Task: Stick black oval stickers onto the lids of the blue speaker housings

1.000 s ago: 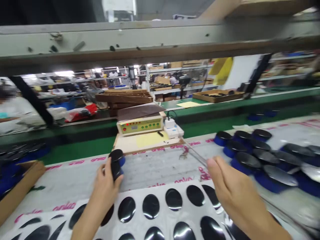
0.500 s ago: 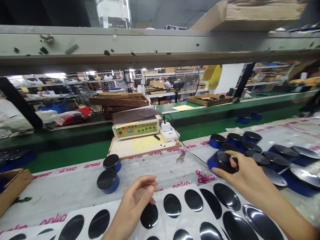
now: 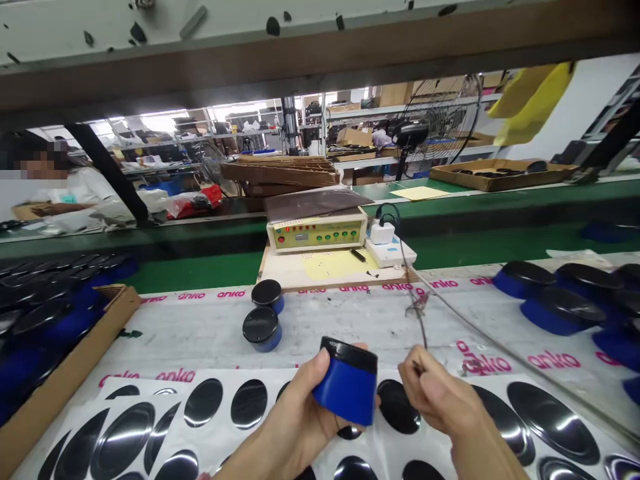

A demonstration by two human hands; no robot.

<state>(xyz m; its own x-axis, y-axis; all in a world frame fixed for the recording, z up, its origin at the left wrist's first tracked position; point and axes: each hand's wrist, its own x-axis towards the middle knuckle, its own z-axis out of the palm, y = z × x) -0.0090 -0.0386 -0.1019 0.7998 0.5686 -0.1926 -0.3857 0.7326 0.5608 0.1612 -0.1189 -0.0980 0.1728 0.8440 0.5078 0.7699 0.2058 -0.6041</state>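
Note:
My left hand (image 3: 305,413) is closed around a blue round housing with a black top (image 3: 347,383), tilted and held above the sheets. My right hand (image 3: 440,393) is just right of it, its fingers curled in; whatever they hold is hidden. A thin dark cord (image 3: 414,293) runs down from the white plug to the top of that hand. Below both hands lie white sheets (image 3: 270,433) bearing glossy black discs (image 3: 249,404). Two more blue housings with black tops (image 3: 262,328) stand together beyond my left hand.
At left, a cardboard box (image 3: 100,347) holds several housings. More housings (image 3: 563,310) stand at right. A control box (image 3: 317,230) and a white power strip (image 3: 393,252) sit at the back. A shelf beam (image 3: 300,60) crosses overhead. Someone (image 3: 85,187) sits far left.
The view has swung right and down. A housing that my right hand gripped at right is gone from it; my left hand, empty before, now holds one. My right hand has come in beside it, curled.

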